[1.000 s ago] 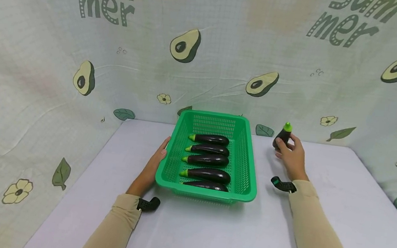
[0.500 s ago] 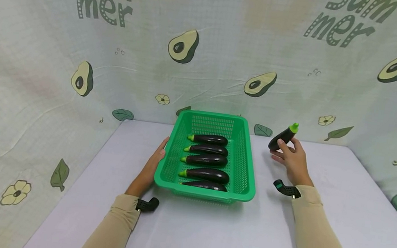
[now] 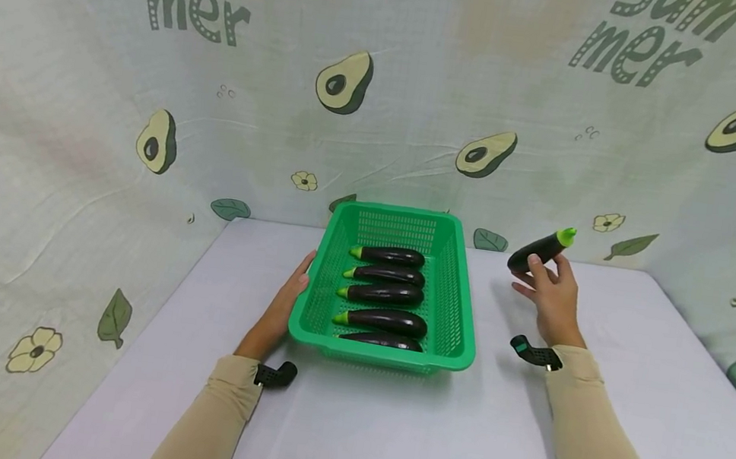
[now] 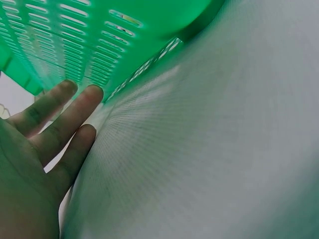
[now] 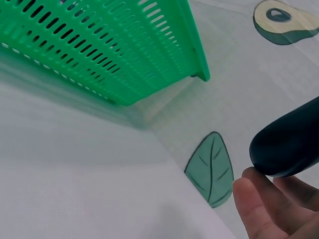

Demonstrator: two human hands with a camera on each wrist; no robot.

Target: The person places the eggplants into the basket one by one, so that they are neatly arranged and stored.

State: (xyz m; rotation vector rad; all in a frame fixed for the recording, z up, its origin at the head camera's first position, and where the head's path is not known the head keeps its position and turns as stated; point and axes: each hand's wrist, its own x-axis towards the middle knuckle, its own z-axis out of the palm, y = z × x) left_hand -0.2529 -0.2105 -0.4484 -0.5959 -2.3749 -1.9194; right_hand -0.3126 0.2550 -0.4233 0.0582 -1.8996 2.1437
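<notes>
A green plastic basket (image 3: pixel 465 333) with slotted walls stands mid-table, with several dark eggplants (image 3: pixel 387 294) lying crosswise inside, green stems to the left. My left hand (image 3: pixel 278 314) rests along the basket's left side. In the left wrist view its fairly straight fingers (image 4: pixel 75 112) lie by the slotted wall. To the right of the basket, my right hand (image 3: pixel 552 298) holds another eggplant (image 3: pixel 533 254) above the table, tilted with its green stem up and to the right. That eggplant's rounded dark end (image 5: pixel 279 149) shows in the right wrist view, above the fingertips.
A white-covered table (image 3: pixel 343 433) lies under the basket. Behind it hangs a cloth (image 3: pixel 414 74) printed with avocados, leaves and flowers, rising from the table's back edge. The basket stands close to this cloth.
The eggplant in my right hand has gone from nearly upright to leaning rightward, and the hand has shifted slightly right. My left hand and the basket keep their places.
</notes>
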